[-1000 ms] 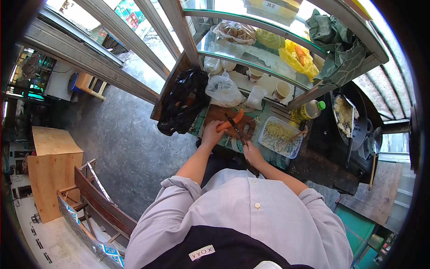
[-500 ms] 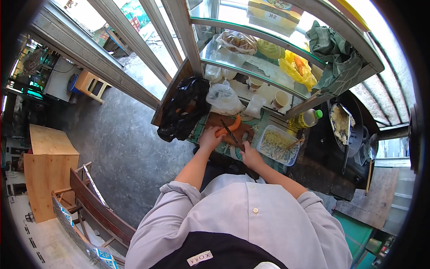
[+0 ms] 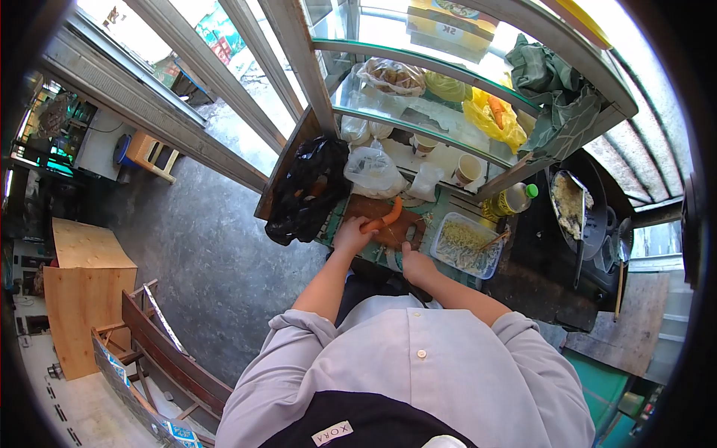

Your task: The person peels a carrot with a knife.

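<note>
An orange carrot (image 3: 389, 216), curved at its far end, lies over the brown cutting board (image 3: 366, 207). My left hand (image 3: 354, 236) is closed around its near end. My right hand (image 3: 418, 266) is closed at the board's near right edge, around the knife handle; the blade can hardly be made out in this view. Thin pale shreds lie on the board. Right of it, a clear plastic tub (image 3: 464, 246) holds shredded food and a wooden-looking utensil.
A black plastic bag (image 3: 305, 190) sits left of the board, with a clear bag (image 3: 373, 170) behind it. An oil bottle (image 3: 512, 199) stands beyond the tub. At right are a dark wok (image 3: 595, 224) and a tray of food (image 3: 567, 205). Glass shelves rise behind.
The knife blade, clearly seen at the carrot before, now hardly shows. My right hand has moved slightly down and toward me. The carrot has shifted and more of the board shows.
</note>
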